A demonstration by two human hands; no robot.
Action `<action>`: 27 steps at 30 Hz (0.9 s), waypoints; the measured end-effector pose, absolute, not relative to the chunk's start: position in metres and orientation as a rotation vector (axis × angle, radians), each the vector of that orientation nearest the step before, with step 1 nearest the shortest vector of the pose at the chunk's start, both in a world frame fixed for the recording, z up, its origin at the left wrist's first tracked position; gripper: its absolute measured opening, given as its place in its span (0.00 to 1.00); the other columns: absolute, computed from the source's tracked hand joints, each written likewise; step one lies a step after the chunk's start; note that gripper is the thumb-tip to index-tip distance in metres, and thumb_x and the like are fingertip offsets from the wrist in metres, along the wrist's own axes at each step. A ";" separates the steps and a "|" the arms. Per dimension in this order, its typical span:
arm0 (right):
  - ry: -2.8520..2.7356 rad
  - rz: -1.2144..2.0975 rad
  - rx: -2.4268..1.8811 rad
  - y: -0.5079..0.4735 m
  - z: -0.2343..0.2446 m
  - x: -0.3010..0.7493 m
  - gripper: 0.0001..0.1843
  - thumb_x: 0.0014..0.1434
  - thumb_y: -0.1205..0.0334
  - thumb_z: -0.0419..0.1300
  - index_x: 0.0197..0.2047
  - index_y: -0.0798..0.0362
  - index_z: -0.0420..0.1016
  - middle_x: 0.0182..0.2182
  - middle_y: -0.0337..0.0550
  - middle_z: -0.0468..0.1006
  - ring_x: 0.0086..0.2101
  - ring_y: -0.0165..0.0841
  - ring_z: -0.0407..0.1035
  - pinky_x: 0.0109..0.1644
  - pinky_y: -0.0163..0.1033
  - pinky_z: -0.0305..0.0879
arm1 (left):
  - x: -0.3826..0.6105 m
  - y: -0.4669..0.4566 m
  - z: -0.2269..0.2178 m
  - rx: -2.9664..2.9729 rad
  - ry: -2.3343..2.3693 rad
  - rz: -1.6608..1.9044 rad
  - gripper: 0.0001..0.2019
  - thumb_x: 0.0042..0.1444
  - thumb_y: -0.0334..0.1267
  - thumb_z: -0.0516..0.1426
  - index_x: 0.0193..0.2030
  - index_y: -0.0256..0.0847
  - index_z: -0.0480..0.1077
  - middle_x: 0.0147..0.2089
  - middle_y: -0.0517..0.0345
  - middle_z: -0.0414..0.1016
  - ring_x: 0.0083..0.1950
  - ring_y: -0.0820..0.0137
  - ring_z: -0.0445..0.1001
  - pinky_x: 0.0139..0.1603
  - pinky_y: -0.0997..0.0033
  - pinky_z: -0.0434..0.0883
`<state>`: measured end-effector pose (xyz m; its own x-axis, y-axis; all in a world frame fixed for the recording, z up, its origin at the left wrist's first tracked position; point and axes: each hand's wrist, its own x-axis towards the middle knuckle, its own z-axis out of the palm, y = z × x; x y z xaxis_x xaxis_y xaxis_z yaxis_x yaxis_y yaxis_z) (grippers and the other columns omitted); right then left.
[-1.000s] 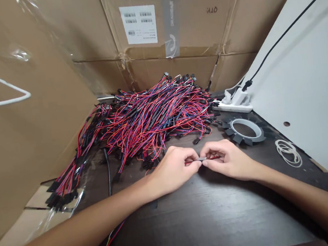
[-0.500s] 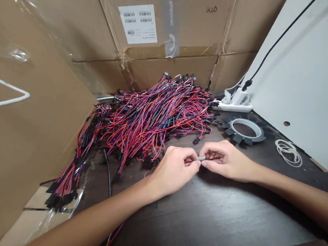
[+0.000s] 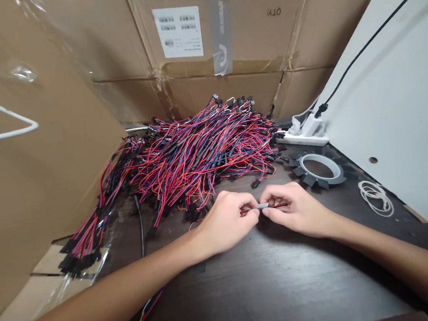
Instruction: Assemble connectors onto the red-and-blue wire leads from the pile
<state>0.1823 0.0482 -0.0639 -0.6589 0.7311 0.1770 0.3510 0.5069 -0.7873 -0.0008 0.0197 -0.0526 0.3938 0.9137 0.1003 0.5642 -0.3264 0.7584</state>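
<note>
Between my fingertips a short piece of grey tape (image 3: 263, 206) is wrapped around a thin red and black wire cable (image 3: 280, 205). My left hand (image 3: 232, 215) pinches the cable at the left end of the tape. My right hand (image 3: 294, 209) pinches it at the right end, thumb against fingers. Both hands are above the dark table, in front of a large heap of wire harnesses (image 3: 198, 157) with red, blue and black wires and black connectors. Parts of the cable inside my hands are hidden.
A roll of grey tape (image 3: 341, 172) with cut strips stuck round its rim lies at the right, near a coil of white cord (image 3: 376, 198). Behind it sits a white power strip (image 3: 306, 137). Cardboard boxes (image 3: 252, 22) and a white panel (image 3: 396, 98) enclose the table (image 3: 252, 295).
My left fingertips have shifted slightly left, so a little more of the grey tape shows between the hands. My right hand stays almost where it was.
</note>
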 end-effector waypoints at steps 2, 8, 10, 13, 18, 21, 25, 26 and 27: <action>-2.251 1.032 -0.889 0.048 -0.064 0.183 0.03 0.52 0.69 0.53 0.28 0.54 0.65 0.19 0.34 0.64 0.21 0.25 0.57 0.24 0.30 0.53 | -0.001 0.020 -0.053 2.015 1.258 0.707 0.08 0.50 0.27 0.53 0.27 0.34 0.74 0.21 0.65 0.65 0.24 0.78 0.58 0.27 0.77 0.55; -2.245 1.040 -0.892 0.049 -0.062 0.183 0.03 0.51 0.69 0.53 0.28 0.54 0.65 0.19 0.33 0.63 0.20 0.25 0.56 0.24 0.30 0.53 | -0.002 0.020 -0.054 2.022 1.253 0.709 0.09 0.50 0.27 0.53 0.28 0.34 0.74 0.21 0.65 0.65 0.24 0.78 0.58 0.27 0.77 0.55; -2.238 1.027 -0.889 0.050 -0.062 0.182 0.03 0.51 0.69 0.53 0.28 0.54 0.66 0.19 0.33 0.63 0.20 0.25 0.56 0.23 0.30 0.53 | -0.002 0.021 -0.055 2.019 1.247 0.715 0.09 0.51 0.27 0.52 0.28 0.34 0.74 0.21 0.64 0.66 0.24 0.78 0.59 0.27 0.77 0.56; -2.216 1.032 -0.888 0.050 -0.062 0.182 0.03 0.51 0.70 0.54 0.28 0.54 0.66 0.19 0.33 0.63 0.20 0.25 0.56 0.23 0.30 0.53 | -0.002 0.021 -0.056 2.006 1.250 0.729 0.09 0.50 0.27 0.52 0.28 0.34 0.74 0.21 0.64 0.66 0.24 0.77 0.59 0.27 0.77 0.56; -2.166 1.075 -0.890 0.050 -0.064 0.182 0.01 0.52 0.69 0.55 0.29 0.54 0.65 0.20 0.34 0.65 0.21 0.25 0.57 0.24 0.30 0.54 | -0.002 0.022 -0.057 1.997 1.245 0.739 0.08 0.52 0.28 0.53 0.29 0.34 0.74 0.22 0.63 0.68 0.24 0.77 0.61 0.27 0.77 0.58; -2.149 1.103 -0.891 0.050 -0.064 0.183 0.02 0.52 0.68 0.55 0.29 0.54 0.65 0.20 0.34 0.65 0.21 0.25 0.58 0.24 0.30 0.55 | -0.003 0.023 -0.058 1.975 1.241 0.744 0.06 0.52 0.28 0.53 0.30 0.34 0.73 0.22 0.64 0.68 0.24 0.78 0.60 0.27 0.78 0.58; -2.142 1.114 -0.880 0.050 -0.064 0.183 0.02 0.52 0.67 0.56 0.29 0.54 0.65 0.21 0.34 0.65 0.21 0.25 0.58 0.24 0.30 0.56 | -0.004 0.023 -0.059 1.945 1.192 0.772 0.05 0.52 0.27 0.53 0.34 0.36 0.70 0.23 0.66 0.66 0.24 0.78 0.61 0.27 0.78 0.59; -2.145 1.111 -0.873 0.050 -0.064 0.183 0.02 0.53 0.67 0.56 0.29 0.53 0.65 0.21 0.35 0.65 0.21 0.26 0.58 0.24 0.30 0.57 | -0.005 0.023 -0.059 1.945 1.174 0.778 0.05 0.52 0.27 0.53 0.34 0.36 0.69 0.23 0.66 0.66 0.24 0.78 0.61 0.27 0.78 0.59; -2.147 1.109 -0.866 0.050 -0.064 0.184 0.02 0.53 0.67 0.56 0.29 0.53 0.65 0.21 0.35 0.66 0.22 0.26 0.59 0.25 0.30 0.57 | -0.005 0.023 -0.060 1.948 1.159 0.783 0.05 0.52 0.27 0.53 0.34 0.36 0.69 0.24 0.66 0.66 0.24 0.79 0.61 0.28 0.78 0.59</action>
